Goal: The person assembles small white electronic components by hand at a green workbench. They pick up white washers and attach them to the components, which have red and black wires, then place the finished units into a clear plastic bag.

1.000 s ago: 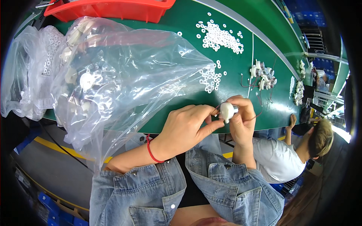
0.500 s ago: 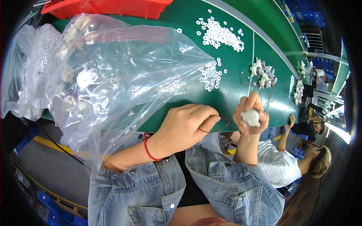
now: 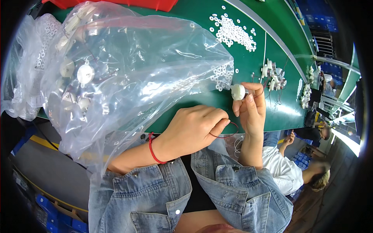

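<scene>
My right hand (image 3: 251, 110) pinches a small round white motor (image 3: 237, 92) with mounting ears, held up over the near edge of the bench. Thin wires trail from it behind the fingers. Lower and to the left, my left hand (image 3: 196, 126) is closed, thumb against forefinger, on a thin dark red wire (image 3: 236, 131) that loops out to the right. Whether this wire joins the held motor cannot be made out. Beyond the left hand lies a large clear plastic bag (image 3: 155, 46) with several motors (image 3: 85, 73) in it.
Small white rings (image 3: 235, 34) lie heaped on the green bench (image 3: 272, 110); more rings (image 3: 222, 75) show at the bag's tip. Several wired motors (image 3: 274, 75) stand at the right. A red bin (image 3: 151, 4) is at the back. A person in white (image 3: 281, 169) sits to the right.
My right hand has moved left and up, turning the motor so its side shows. The left hand keeps its pinch on the wire. The view has shifted slightly.
</scene>
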The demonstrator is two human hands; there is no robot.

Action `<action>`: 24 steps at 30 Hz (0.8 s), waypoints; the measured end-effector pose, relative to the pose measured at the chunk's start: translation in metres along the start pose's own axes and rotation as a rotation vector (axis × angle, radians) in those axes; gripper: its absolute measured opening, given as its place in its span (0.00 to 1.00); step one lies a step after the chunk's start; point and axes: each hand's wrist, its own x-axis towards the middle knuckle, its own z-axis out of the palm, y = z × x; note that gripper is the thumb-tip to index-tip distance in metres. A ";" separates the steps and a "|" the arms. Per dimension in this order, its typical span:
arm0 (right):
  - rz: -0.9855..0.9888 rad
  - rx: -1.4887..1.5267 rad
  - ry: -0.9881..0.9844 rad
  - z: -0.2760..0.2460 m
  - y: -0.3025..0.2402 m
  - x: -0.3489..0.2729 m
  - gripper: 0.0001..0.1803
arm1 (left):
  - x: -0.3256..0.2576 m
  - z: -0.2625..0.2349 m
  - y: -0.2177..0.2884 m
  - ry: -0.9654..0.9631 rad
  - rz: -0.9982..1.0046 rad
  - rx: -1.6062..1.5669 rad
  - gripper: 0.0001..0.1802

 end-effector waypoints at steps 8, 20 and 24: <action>-0.099 -0.071 -0.122 0.002 0.001 0.000 0.20 | -0.001 -0.001 0.001 -0.018 -0.021 0.002 0.04; -0.235 -0.180 -0.188 -0.003 -0.002 0.002 0.18 | -0.001 -0.003 0.002 -0.036 -0.040 -0.019 0.04; -0.255 -0.238 -0.208 -0.005 -0.005 0.004 0.19 | 0.000 -0.005 0.003 -0.048 -0.048 -0.021 0.04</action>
